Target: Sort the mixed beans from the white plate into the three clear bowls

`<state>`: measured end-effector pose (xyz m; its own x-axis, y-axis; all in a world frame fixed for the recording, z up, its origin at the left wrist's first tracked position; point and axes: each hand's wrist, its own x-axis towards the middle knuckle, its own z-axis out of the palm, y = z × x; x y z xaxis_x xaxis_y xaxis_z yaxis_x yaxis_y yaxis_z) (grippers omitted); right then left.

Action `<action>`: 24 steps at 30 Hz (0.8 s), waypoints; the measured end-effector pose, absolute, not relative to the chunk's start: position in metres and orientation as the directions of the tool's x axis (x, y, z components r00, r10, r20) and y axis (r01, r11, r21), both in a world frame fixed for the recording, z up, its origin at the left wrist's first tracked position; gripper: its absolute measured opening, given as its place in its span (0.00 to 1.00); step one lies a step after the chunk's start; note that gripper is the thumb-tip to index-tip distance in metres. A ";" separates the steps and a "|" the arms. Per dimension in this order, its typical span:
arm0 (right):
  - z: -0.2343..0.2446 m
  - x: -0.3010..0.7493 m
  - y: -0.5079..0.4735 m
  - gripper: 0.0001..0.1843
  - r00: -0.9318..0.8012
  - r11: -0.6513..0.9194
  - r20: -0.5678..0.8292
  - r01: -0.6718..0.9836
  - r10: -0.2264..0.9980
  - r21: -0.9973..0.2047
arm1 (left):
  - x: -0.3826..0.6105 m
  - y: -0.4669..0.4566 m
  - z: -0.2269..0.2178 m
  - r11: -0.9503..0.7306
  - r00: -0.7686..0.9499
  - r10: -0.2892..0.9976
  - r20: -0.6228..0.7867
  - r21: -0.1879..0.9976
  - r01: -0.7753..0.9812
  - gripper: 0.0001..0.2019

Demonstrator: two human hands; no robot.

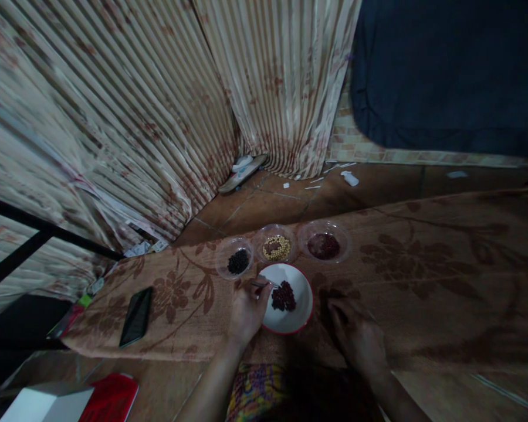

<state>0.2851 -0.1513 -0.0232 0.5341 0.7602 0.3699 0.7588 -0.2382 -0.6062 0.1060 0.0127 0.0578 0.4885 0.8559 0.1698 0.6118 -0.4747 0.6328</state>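
Observation:
My left hand (247,309) is closed on a pair of thin metal tweezers (268,283) at the left rim of a white bowl (305,302) with a red edge. The tweezers' tips reach over the bowl, beside a heap of dark red beans (284,296). To the right of the bowl, my right hand (356,334) rests at the cloth with fingers loosely bent and a gap by the thumb; it appears to hold nothing. Behind the bowl stand three clear plastic bowls, with black beans (238,261), yellow soybeans (277,248) and dark red beans (324,246).
A brown flowered cloth (180,328) covers the long table. A dark phone (136,316) lies on its left part. Beyond the table are striped curtains (158,105), a shoe (243,174) and litter on the tiled floor. A red object (110,398) and a white box (48,404) sit lower left.

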 end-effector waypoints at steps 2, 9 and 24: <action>-0.024 0.285 -0.151 0.15 0.532 -0.239 0.367 0.760 0.763 -0.605 | 0.104 0.013 0.056 -0.475 0.489 0.856 0.171 0.635 0.609 0.08; -0.024 0.286 -0.151 0.14 0.526 -0.224 0.378 0.762 0.762 -0.608 | 0.104 0.012 0.059 -0.523 0.513 0.834 0.201 0.580 0.624 0.07; -0.021 0.285 -0.150 0.13 0.536 -0.228 0.383 0.757 0.752 -0.612 | 0.102 0.016 0.066 -0.653 0.641 0.737 0.213 0.468 0.595 0.07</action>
